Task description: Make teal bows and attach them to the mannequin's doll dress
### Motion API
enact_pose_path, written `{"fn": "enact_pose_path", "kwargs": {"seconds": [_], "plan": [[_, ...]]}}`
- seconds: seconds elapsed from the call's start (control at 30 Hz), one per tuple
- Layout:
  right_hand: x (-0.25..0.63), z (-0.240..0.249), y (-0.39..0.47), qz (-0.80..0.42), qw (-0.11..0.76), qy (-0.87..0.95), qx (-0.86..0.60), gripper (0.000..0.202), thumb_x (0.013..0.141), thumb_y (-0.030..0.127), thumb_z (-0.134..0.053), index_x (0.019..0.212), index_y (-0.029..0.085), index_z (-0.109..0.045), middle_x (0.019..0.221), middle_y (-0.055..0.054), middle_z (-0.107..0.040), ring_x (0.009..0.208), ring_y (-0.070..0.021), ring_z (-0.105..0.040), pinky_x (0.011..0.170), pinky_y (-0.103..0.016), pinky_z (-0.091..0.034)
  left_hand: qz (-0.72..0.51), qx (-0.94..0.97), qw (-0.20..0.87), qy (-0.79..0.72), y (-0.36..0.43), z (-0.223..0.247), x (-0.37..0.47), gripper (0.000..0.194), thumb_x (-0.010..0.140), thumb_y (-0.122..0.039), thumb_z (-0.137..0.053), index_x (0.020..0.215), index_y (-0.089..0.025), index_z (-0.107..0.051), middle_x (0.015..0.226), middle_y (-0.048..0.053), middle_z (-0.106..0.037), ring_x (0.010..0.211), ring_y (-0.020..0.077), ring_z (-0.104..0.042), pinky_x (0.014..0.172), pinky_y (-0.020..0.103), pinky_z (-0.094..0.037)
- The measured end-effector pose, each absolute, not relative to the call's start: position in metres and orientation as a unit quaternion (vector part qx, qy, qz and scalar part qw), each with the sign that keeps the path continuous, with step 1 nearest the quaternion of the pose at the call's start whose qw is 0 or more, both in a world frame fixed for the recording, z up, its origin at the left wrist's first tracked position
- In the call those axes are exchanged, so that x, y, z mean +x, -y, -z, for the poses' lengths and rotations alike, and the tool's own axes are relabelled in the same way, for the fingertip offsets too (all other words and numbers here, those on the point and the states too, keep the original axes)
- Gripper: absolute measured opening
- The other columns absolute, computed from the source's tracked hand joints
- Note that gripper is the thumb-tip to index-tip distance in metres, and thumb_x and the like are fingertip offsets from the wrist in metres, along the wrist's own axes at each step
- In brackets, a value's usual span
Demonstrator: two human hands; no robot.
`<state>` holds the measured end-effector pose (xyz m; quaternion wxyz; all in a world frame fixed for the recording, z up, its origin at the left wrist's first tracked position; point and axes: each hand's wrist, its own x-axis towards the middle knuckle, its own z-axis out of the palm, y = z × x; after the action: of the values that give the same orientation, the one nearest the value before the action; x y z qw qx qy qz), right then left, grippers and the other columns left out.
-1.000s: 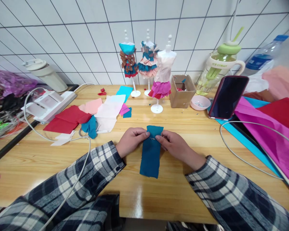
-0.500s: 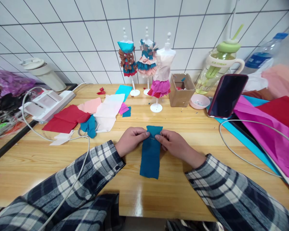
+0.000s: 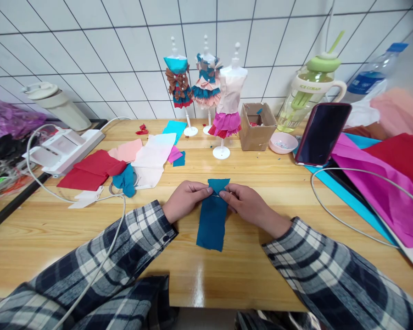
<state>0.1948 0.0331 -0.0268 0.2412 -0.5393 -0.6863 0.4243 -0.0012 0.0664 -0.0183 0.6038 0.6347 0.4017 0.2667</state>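
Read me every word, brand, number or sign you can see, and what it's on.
"ICE CO", last letters unclear: pale band of the green-lidded bottle.
Lettering low on that same bottle: too faint to read surely.
White marks on the blue label of the clear bottle: too blurred to read.
Teal cloth: no text visible.

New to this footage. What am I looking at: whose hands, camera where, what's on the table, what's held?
There's no machine: these are a person's own bare hands, filmed by a head-worn camera looking forward and down. The left hand and right hand pinch a teal cloth strip near its far end; the thin pale line across it is too small to identify. On the wooden table, red cloth lies left; three dressed mannequins, a cardboard box and a phone stand farther back.
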Motion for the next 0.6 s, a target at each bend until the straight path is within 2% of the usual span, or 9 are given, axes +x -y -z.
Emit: {"fn": "enact_pose_path", "kwargs": {"seconds": [0.2, 0.3, 0.4, 0.6], "plan": [[0.196, 0.031, -0.034, -0.415, 0.252, 0.675, -0.555, 0.031, 0.09, 0.046, -0.044, 0.072, 0.021, -0.048, 0.062, 0.004, -0.053, 0.057, -0.0116, -0.048, 0.053, -0.024, -0.031, -0.266, 0.636, 0.616, -0.382, -0.068, 0.017, -0.001, 0.032, 0.082, -0.041, -0.061, 0.074, -0.012, -0.07, 0.073, 0.003, -0.068, 0.071, 0.0156, -0.058, 0.071, 0.027, -0.046], [0.196, 0.029, -0.034, -0.406, 0.252, 0.674, -0.563, 0.031, 0.09, 0.045, -0.044, 0.071, 0.021, -0.049, 0.062, 0.004, -0.053, 0.057, -0.0118, -0.049, 0.053, -0.024, -0.032, -0.267, 0.644, 0.622, -0.357, -0.068, 0.016, 0.0, 0.026, 0.078, -0.038, -0.066, 0.085, -0.013, -0.069, 0.079, 0.002, -0.068, 0.077, 0.0164, -0.061, 0.073, 0.027, -0.048], [0.196, 0.026, -0.033, -0.417, 0.254, 0.671, -0.557, 0.036, 0.092, 0.045, -0.04, 0.066, 0.021, -0.046, 0.058, 0.004, -0.053, 0.055, -0.0113, -0.049, 0.054, -0.024, -0.034, -0.27, 0.631, 0.633, -0.359, -0.068, 0.02, 0.002, 0.029, 0.072, -0.036, -0.072, 0.091, -0.014, -0.068, 0.079, 0.002, -0.069, 0.076, 0.0169, -0.063, 0.071, 0.028, -0.051], [0.196, 0.024, -0.033, -0.431, 0.265, 0.668, -0.545, 0.039, 0.093, 0.045, -0.039, 0.064, 0.02, -0.046, 0.055, 0.004, -0.053, 0.054, -0.0109, -0.05, 0.056, -0.024, -0.036, -0.286, 0.618, 0.63, -0.373, -0.069, 0.027, 0.002, 0.038, 0.071, -0.033, -0.074, 0.103, -0.013, -0.066, 0.098, 0.007, -0.072, 0.089, 0.0214, -0.066, 0.084, 0.035, -0.052]]}}
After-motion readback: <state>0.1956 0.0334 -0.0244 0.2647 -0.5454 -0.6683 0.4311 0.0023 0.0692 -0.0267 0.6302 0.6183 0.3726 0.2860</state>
